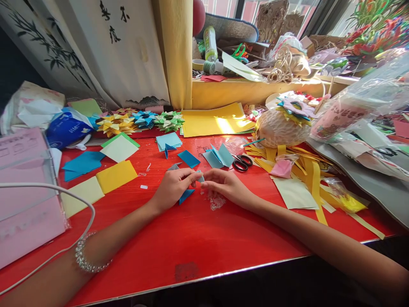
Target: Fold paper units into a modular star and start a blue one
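Between my two hands is a small folded piece of light blue paper (pixel 200 176). My left hand (pixel 175 185) pinches it between thumb and fingers. From the other side my right hand (pixel 225 185) has its thumb and fingertips closed on the same paper. Just under and behind my left hand lie folded blue paper pieces (pixel 186 195), partly covered by it. Beyond the hands rest a flat blue folded paper (pixel 189 158), a standing folded piece (pixel 169 149) and a stack of light blue sheets (pixel 219 157). Black-handled scissors (pixel 242 163) lie past my right hand.
Folded paper stars (pixel 118 123) in yellow, blue and green line the back of the red table (pixel 179 256). Yellow sheets (pixel 214 119) lie beside them. Left are coloured paper squares (pixel 116 177), a pink box (pixel 28 192) and a white cable (pixel 92 213). Yellow strips (pixel 315 183) clutter the right.
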`<state>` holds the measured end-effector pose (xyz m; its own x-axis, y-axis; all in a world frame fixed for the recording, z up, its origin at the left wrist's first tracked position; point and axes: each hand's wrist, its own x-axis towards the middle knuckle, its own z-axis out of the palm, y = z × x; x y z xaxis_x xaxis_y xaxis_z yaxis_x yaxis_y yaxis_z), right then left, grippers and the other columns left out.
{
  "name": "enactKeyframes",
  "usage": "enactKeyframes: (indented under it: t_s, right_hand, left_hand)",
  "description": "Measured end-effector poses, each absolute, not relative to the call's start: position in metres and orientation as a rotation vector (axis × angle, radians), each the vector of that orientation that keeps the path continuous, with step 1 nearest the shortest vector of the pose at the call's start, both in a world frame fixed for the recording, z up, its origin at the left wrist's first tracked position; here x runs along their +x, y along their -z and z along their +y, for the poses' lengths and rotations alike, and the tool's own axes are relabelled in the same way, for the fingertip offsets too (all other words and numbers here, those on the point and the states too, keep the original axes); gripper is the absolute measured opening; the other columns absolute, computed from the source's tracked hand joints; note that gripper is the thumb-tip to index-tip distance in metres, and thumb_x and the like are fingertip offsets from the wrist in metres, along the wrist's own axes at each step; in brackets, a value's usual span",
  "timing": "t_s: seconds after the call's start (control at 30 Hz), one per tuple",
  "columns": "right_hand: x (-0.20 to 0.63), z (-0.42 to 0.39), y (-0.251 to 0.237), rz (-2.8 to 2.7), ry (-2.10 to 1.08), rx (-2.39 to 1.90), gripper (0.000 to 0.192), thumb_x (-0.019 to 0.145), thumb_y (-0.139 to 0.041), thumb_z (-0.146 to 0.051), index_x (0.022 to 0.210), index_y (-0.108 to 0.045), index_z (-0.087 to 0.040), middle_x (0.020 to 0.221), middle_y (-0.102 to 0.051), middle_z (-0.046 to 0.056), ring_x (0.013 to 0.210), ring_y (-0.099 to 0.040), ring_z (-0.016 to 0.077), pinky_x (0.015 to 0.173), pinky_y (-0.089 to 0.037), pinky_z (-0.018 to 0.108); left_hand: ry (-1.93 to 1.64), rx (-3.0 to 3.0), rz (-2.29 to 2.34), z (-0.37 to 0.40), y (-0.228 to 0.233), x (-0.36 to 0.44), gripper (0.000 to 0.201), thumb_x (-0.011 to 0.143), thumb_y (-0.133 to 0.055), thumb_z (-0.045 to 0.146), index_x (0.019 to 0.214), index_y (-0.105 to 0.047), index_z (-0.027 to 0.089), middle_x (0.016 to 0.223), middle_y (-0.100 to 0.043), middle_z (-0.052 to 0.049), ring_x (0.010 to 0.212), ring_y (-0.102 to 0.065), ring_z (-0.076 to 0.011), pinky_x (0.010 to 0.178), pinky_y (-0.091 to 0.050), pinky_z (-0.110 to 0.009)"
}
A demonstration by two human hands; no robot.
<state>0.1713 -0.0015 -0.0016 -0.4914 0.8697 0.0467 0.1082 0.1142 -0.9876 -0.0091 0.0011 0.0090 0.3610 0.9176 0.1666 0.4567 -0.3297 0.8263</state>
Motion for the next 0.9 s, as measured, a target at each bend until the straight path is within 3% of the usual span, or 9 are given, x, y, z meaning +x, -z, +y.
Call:
enactKeyframes:
  t_s: [0.23,0.43,0.53,0.73,0.9]
  right_hand:
    - [0.1711,-0.0062,0.0007,-2.011,-1.167,-1.073,0.029,0.085,-0.045,-0.036,0.069,-0.056,-0.014,0.058,-0.053,0.0,0.05,-0.047,0.0076,0.048,-0.035,0.019]
    - [0.171,-0.0064,-0.0006,-2.077,-1.06,-1.107,0.033,0.088,-0.039,-0.036,0.068,-0.054,-0.015,0.061,-0.057,0.001,0.054,-0.049,0.0085,0.052,-0.035,0.019]
    - [0.1708,-0.006,-0.0002,-2.097,-1.033,-1.125,0.033,0.088,-0.039,-0.036,0.066,-0.052,-0.015,0.058,-0.055,0.0,0.051,-0.046,0.008,0.051,-0.033,0.019]
    - [0.1727,-0.0067,0.0004,-2.023,-1.176,-1.034,0.029,0.084,-0.046,-0.037,0.073,-0.058,-0.014,0.065,-0.057,0.001,0.055,-0.048,0.0086,0.05,-0.035,0.019]
    - [0.1755,-0.0045,0.0014,-1.807,-1.331,-1.025,0.032,0.084,-0.046,-0.042,0.069,-0.052,-0.014,0.058,-0.055,0.0,0.044,-0.046,0.0069,0.042,-0.034,0.018]
  left_hand:
    - [-0.805,1.985,1.226,0.001,-0.0089,-0.0075,0.037,0.084,-0.041,0.042,0.061,-0.054,0.017,0.053,-0.05,0.003,0.051,-0.042,-0.0087,0.049,-0.033,-0.02]
    - [-0.83,1.962,1.133,0.0062,-0.005,-0.0072,0.029,0.083,-0.043,0.042,0.079,-0.059,0.018,0.078,-0.06,-0.001,0.073,-0.053,-0.0132,0.063,-0.04,-0.021]
    - [-0.806,1.953,1.121,0.0055,-0.0068,-0.0075,0.028,0.083,-0.044,0.041,0.075,-0.057,0.018,0.074,-0.06,0.0,0.07,-0.052,-0.0128,0.062,-0.039,-0.021]
    - [-0.787,1.879,1.092,0.0061,-0.0057,-0.0074,0.025,0.082,-0.047,0.038,0.07,-0.054,0.017,0.066,-0.056,0.002,0.064,-0.05,-0.0105,0.059,-0.039,-0.02]
    - [-0.743,1.739,1.055,0.0094,-0.0011,-0.0073,0.025,0.079,-0.05,0.042,0.076,-0.053,0.017,0.062,-0.053,0.003,0.059,-0.049,-0.009,0.054,-0.038,-0.019]
